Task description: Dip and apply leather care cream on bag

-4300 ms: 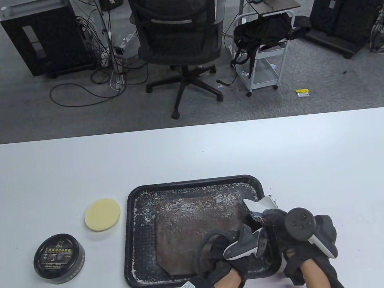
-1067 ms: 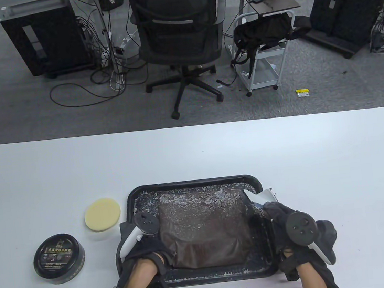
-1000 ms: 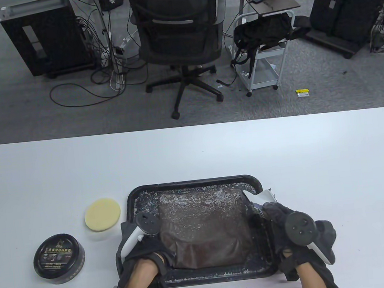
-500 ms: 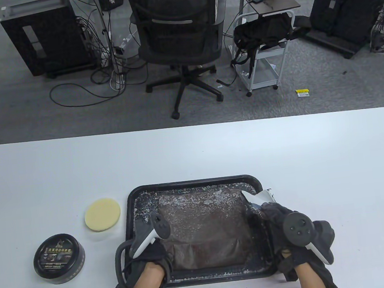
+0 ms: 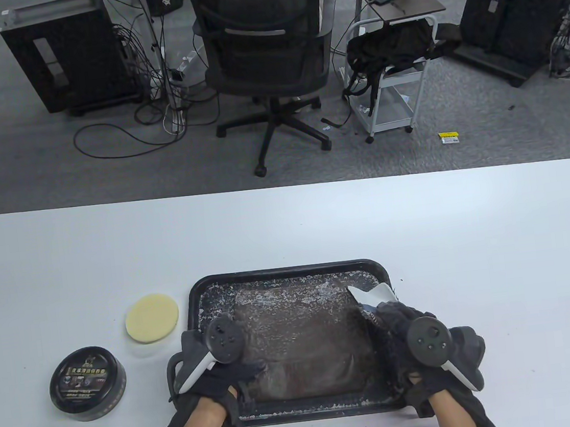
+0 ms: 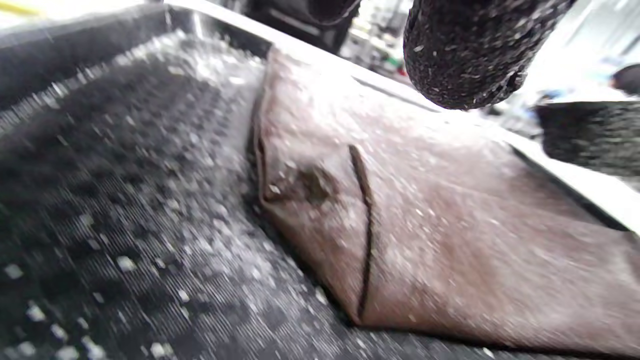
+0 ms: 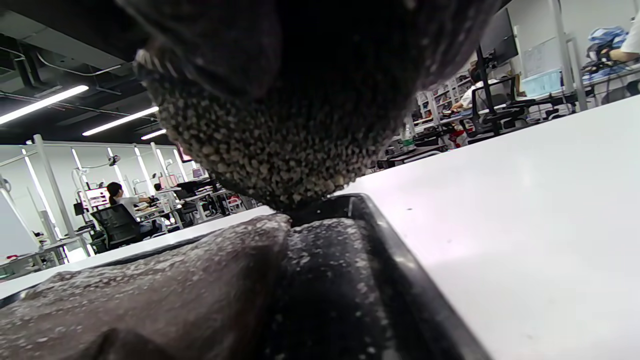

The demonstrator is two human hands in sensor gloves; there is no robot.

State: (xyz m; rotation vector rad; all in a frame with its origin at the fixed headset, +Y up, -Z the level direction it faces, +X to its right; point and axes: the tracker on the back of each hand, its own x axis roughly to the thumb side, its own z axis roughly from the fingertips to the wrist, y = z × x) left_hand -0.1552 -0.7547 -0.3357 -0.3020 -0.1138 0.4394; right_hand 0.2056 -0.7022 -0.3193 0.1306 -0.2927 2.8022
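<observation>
Currently, the brown leather bag lies flat inside the black tray, which sits on the white counter toward its near edge. The bag surface and the tray floor are speckled with pale flakes.

The left hand rests at the near-left corner of the tray. In the table view, its fingers reach over the left rim toward the near-left part of the bag. In the left wrist view, a gloved fingertip hangs above the bag, and a dark seam line is visible on the leather. Whether the fingers touch the bag cannot be told. The left hand appears loosely spread and holds nothing visible.

The right hand is at the right side of the tray, over its right rim. A white, pointed piece projects from the far side of this hand, above the far-right corner of the bag; the fingers appear closed around its near end. In the right wrist view, the glove fills the upper frame, directly above the bag edge and the tray rim.

The round yellow sponge pad lies on the counter just left of the tray. The black round tin of leather care cream stands nearer and further left, lid on, apart from both hands.
</observation>
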